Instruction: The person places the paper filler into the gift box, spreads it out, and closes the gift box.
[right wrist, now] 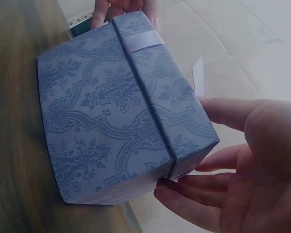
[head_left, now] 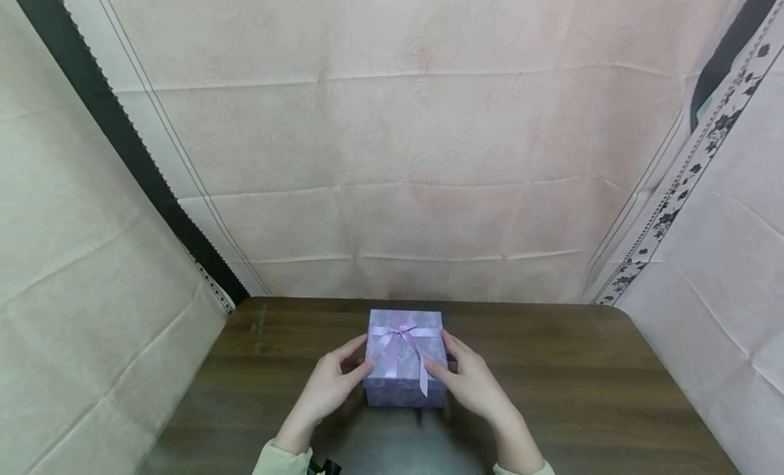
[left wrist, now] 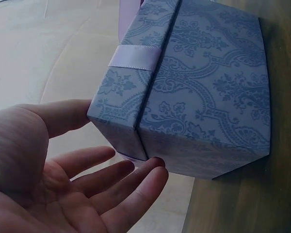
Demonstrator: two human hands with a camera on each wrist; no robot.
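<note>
A purple patterned gift box (head_left: 399, 393) with a fitted lid stands on the wooden table. A lilac ribbon (head_left: 401, 332) runs over the lid and ends in a bow on top. My left hand (head_left: 331, 385) holds the box at its left side, thumb by the near lid edge. In the left wrist view its fingertips (left wrist: 157, 162) reach the corner below the lid seam. On the opposite side my right hand (head_left: 478, 386) holds the lid, thumb over its top edge and the other fingers along the side. The box's underside is hidden.
Brown tabletop (head_left: 582, 386) extends around the box. Pale creased cloth (head_left: 416, 141) hangs behind the table, with more cloth at the left and right sides. A dark band (head_left: 128, 148) runs down the left cloth edge, and a floral border (head_left: 692, 169) lines the right one.
</note>
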